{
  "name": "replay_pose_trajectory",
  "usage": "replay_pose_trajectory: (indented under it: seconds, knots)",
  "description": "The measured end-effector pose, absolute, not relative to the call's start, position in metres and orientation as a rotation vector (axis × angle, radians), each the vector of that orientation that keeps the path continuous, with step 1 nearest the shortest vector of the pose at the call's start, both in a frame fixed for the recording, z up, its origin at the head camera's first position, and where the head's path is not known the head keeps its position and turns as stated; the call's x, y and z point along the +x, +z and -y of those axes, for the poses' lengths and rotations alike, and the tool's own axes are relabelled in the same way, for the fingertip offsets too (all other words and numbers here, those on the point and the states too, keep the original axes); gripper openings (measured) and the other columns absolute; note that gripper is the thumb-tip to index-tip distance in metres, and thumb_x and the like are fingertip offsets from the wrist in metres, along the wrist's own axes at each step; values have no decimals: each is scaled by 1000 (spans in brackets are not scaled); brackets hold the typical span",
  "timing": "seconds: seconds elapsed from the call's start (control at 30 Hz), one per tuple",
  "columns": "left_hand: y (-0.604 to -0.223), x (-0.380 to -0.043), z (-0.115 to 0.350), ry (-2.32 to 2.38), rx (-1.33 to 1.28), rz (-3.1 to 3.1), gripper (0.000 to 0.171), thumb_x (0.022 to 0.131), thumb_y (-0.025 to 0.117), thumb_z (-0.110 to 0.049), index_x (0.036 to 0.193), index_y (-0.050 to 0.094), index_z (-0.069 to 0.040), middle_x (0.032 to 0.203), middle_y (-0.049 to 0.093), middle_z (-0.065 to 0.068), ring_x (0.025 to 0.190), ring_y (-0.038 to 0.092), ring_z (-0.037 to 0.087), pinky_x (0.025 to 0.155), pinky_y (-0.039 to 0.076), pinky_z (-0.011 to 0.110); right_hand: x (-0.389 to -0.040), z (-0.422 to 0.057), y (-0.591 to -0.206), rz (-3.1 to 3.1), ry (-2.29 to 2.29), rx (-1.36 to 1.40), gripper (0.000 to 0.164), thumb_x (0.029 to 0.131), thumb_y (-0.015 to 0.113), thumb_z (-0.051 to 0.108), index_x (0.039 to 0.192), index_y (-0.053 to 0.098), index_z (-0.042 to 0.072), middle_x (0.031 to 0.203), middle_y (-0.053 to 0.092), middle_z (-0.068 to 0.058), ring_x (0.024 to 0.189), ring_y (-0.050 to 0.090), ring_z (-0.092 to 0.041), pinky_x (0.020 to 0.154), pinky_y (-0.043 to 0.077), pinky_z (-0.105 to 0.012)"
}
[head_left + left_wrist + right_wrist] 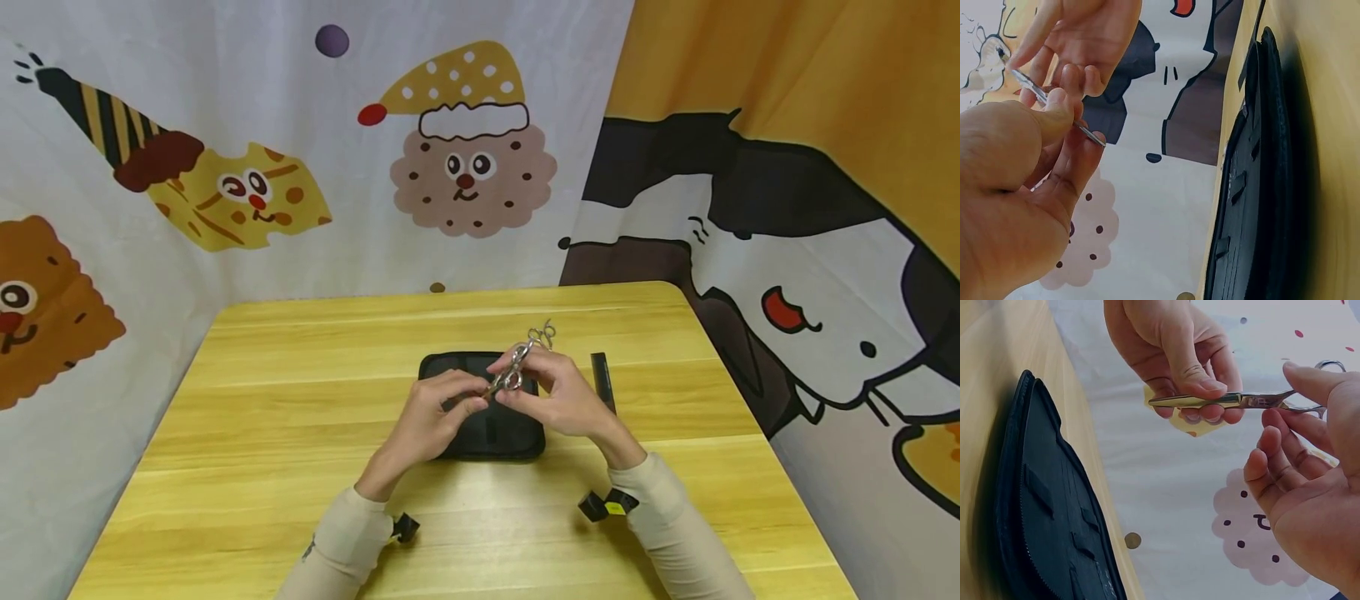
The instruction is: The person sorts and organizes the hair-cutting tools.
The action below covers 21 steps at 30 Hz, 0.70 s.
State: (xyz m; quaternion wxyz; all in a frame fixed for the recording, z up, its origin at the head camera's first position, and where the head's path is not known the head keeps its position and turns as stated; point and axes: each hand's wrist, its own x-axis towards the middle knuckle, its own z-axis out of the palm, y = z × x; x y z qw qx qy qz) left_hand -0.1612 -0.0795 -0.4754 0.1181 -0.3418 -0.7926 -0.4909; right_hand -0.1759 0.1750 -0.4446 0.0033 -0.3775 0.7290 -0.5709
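Note:
A pair of silver scissors [509, 380] is held between my two hands above the dark case. My left hand [435, 417] pinches the blades between thumb and fingers, as the right wrist view shows, where the scissors [1254, 400] lie nearly level with the blades together. At the handle end, my right hand [562, 396] holds the finger loops between thumb and index finger, its other fingers loosely bent. Beneath the hands the black zip case [480, 437] lies spread on the table; elastic loops show inside the case [1054, 506] in the right wrist view.
Past my right hand, a second pair of scissors [546, 331] shows its loops. A black comb [601, 377] lies right of the case on the wooden table [300, 425]. Printed cartoon curtains [285, 100] hang behind the table's far edge.

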Motion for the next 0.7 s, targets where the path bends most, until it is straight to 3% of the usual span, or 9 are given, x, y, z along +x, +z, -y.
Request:
replay_pose_trajectory:
  seconds: [0.2,0.4,0.7]
  knots:
    - [-475,-159,78,-1465,-1006,2359,21,101,82,-7,122,86,-7,116,86,9,95,79,18,79,66,27,-176,-173,-445,-2270,-1820,-1208,26,102,76,-8,127,78,0,121,73,-15,103,70,-13,94,67,-30]
    - [-475,-158,77,-1525,-1003,2384,22,103,80,-8,124,86,-7,120,86,9,100,81,20,82,68,27,-178,-173,-447,-2273,-1833,-1221,26,102,75,-9,122,81,7,120,74,-13,102,72,-12,88,67,-28]
    - [-475,-158,76,-1580,-1034,2347,21,105,78,-6,123,86,-2,117,86,11,103,84,23,87,70,30,-180,-171,-448,-2313,-1833,-1240,22,103,75,-9,112,83,9,112,78,-14,101,75,-13,84,67,-28]
